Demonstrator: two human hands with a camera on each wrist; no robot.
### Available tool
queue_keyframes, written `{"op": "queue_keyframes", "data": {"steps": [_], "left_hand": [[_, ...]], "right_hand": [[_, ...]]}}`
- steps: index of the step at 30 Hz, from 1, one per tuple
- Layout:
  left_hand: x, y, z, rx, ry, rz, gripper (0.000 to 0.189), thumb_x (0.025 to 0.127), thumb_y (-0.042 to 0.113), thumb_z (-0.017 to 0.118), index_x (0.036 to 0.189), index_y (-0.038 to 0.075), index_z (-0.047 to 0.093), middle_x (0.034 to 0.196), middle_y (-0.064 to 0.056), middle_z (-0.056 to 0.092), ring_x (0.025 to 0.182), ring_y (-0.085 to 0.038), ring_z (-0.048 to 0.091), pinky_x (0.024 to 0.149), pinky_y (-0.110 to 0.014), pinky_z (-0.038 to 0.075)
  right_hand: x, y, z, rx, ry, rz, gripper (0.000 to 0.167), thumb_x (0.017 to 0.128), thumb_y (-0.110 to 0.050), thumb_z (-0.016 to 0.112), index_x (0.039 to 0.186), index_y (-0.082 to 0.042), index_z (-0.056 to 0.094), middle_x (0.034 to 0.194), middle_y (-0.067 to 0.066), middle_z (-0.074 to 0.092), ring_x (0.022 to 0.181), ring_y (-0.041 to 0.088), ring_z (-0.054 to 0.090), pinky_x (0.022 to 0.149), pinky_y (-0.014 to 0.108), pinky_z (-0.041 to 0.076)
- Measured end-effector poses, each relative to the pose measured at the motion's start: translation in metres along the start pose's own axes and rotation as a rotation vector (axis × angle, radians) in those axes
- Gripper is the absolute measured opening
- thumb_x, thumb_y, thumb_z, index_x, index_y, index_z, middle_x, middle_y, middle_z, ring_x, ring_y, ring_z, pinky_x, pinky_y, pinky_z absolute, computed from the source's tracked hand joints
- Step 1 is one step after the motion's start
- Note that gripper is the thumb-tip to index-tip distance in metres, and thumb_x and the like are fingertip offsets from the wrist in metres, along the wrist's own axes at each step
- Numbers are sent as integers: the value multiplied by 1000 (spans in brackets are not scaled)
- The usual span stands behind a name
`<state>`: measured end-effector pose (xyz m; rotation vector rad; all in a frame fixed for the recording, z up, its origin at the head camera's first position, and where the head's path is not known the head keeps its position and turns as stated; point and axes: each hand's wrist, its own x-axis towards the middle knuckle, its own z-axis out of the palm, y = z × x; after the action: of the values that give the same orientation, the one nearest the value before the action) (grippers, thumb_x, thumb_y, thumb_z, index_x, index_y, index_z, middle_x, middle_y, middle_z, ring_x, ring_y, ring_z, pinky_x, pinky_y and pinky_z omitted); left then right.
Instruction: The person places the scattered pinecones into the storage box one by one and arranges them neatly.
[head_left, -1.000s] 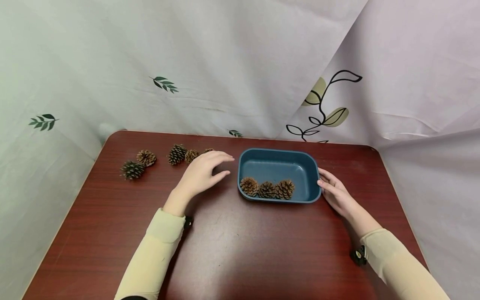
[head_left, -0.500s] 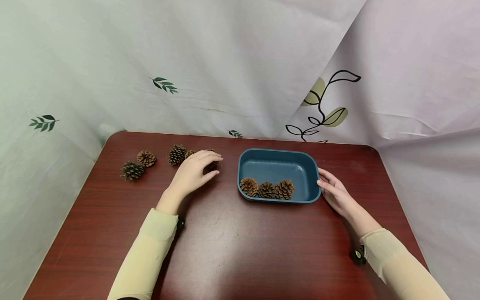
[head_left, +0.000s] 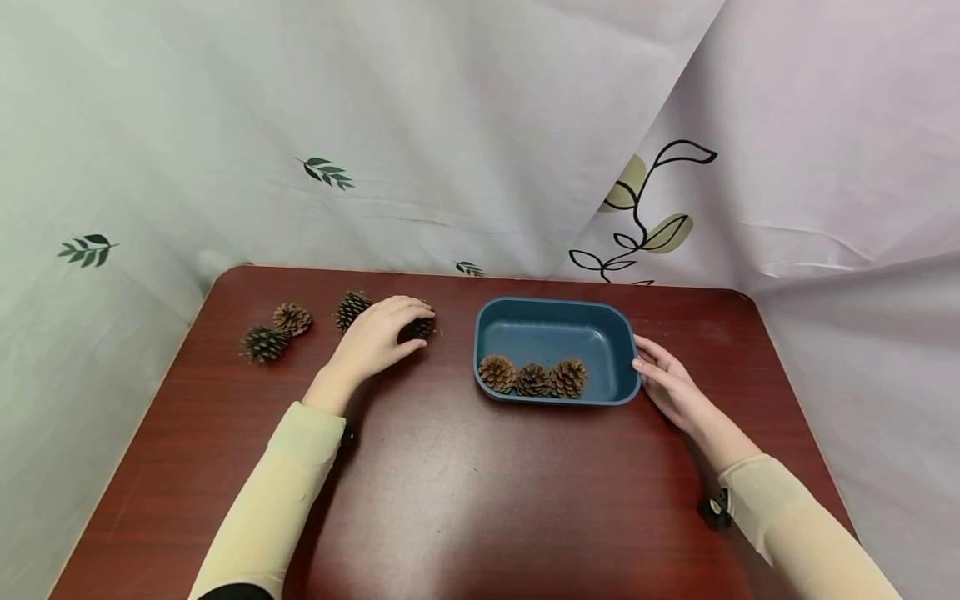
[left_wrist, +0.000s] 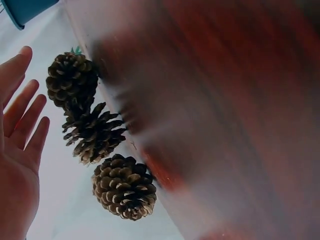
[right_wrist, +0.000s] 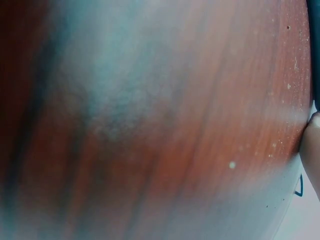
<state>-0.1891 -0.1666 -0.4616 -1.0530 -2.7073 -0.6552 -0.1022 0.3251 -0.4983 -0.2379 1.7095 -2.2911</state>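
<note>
In the head view my left hand (head_left: 375, 337) reaches over a group of pine cones at the back left of the table, fingers spread and relaxed. The left wrist view shows a gap between those fingers and the pine cones (left_wrist: 124, 187). One dark pine cone (head_left: 420, 327) shows between thumb and fingers; another pine cone (head_left: 352, 310) sticks out to the left of the hand. My right hand (head_left: 675, 392) touches the right end of a blue rectangular bin (head_left: 555, 305), fingers fairly straight along its outside. Inside, three brown pine cones (head_left: 533, 380) line the near wall.
Farther left lie a greenish pine cone (head_left: 265, 343) and a brown pine cone (head_left: 292, 319), touching or nearly so. The reddish-brown table (head_left: 480, 500) has rounded back corners. A white printed curtain (head_left: 420, 125) hangs right behind its back edge.
My left hand has moved left, away from the bin, and over the group of pine cones. The right hand and the bin have stayed where they were.
</note>
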Motion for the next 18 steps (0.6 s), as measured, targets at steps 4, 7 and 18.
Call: {"op": "queue_keyframes", "data": {"steps": [4, 7, 18], "left_hand": [[4, -3, -1, 1, -13, 14, 46, 87, 13, 88, 129, 4, 72, 137, -14, 70, 133, -33, 62, 118, -51, 49], [8, -5, 0, 6, -29, 26, 47, 87, 13, 89, 130, 3, 72, 139, -15, 69, 134, -34, 62, 119, -51, 49], [12, -19, 5, 38, -59, 77, 53, 85, 17, 91, 132, 4, 71, 142, -15, 67, 137, -34, 60, 120, -50, 47]], "right_hand": [[0, 0, 0, -8, -2, 0, 43, 111, 2, 40, 148, -16, 54, 141, -9, 66, 126, 2, 63, 104, 13, 52], [0, 0, 0, -6, -4, -1, 43, 111, 2, 40, 148, -16, 54, 141, -9, 66, 127, 2, 62, 104, 13, 51], [0, 1, -1, -13, 6, 7, 43, 112, 2, 40, 147, -17, 54, 140, -9, 67, 125, 2, 63, 104, 13, 52]]}}
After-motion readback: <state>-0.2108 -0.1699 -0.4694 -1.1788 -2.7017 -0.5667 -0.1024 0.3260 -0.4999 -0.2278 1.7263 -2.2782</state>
